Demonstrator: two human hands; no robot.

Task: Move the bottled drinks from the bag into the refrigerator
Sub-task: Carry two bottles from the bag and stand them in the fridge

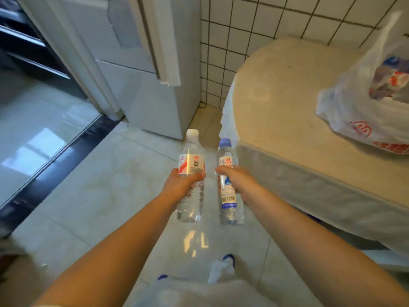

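Two water bottles are in view, one in each of the hands. The left hand (182,181) grips the clear bottle with the white cap and red-and-white label (190,173) around its middle. The right hand (235,180) grips the bottle with the blue cap and blue-and-white label (228,185) in the same way. Both bottles stand nearly upright above the tiled floor (99,185), close beside each other but apart. One white plastic bag (367,103) lies on the beige worktop (276,96) at the right (the frame edge cuts it off, and its contents are too blurred to count). One white refrigerator (137,63) stands ahead at the left; its top is cut off.
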